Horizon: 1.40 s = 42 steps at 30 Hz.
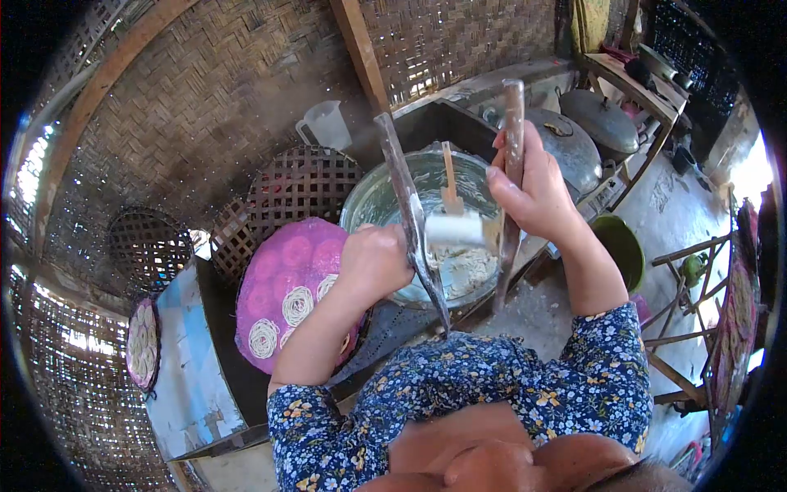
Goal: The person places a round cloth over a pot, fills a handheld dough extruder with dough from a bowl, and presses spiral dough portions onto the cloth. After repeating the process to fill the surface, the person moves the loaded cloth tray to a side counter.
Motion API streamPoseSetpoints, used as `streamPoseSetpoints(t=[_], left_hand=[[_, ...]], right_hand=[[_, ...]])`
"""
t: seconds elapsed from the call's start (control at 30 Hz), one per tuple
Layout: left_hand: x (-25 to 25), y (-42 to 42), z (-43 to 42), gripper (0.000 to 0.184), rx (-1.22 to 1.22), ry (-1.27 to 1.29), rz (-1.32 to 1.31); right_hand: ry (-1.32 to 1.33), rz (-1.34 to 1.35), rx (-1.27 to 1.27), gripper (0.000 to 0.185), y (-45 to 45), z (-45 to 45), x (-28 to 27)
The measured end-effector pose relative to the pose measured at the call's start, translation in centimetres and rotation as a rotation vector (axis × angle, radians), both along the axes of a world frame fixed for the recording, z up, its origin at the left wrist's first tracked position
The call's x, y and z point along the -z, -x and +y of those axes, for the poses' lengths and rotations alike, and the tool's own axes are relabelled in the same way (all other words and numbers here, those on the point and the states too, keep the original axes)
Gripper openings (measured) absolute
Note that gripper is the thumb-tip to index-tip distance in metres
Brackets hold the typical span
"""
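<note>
My right hand (533, 184) is wrapped round the right wooden bar of a two-barred wooden press (416, 234). My left hand (375, 261) is closed at the left bar; its fingertips are hidden behind the wood. A white, dough-like cylinder (456, 230) sits between the two bars, over a large metal basin (361, 197). White dough (469, 275) lies in the basin, and a wooden spatula (449, 176) leans inside it. Left of my left hand, a round tray with pink netting (275, 246) carries several coiled noodle rounds (297, 306).
Woven baskets (299, 184) and a clear plastic jug (326, 125) stand by the woven wall. Lidded pots (566, 148) are at the back right, near a wooden bench (635, 82). A green bucket (619, 250) is beside my right forearm. Another small tray of coils (143, 344) hangs far left.
</note>
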State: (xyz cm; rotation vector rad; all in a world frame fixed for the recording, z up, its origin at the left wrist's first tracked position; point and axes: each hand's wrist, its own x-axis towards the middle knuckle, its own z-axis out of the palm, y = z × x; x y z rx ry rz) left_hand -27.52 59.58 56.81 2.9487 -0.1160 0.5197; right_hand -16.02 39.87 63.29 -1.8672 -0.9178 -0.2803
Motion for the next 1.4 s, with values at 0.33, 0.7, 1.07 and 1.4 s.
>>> streamPoseSetpoints(t=[0.33,0.7,1.07,1.4], left_hand=[[4.1,-2.0,2.5,0.029,0.383,1.645,-0.153],[1.2,4.4,6.6,0.045,0.342,1.441,-0.731],[-0.1,13.0,7.3,0.059,0.151,1.308,-0.679],[1.0,15.8,10.8,0.063,0.361,1.228,-0.394]], right_hand=[[-1.287,0.272,-0.216,0.029,-0.9,2.7,6.9],[1.335,-0.326,0.100,0.016,-6.4,-2.1,20.7],[1.260,-0.626,-0.116,0.010,-6.2,-2.5,20.4],[1.205,-0.559,-0.260,0.014,-5.4,-3.2,20.2]])
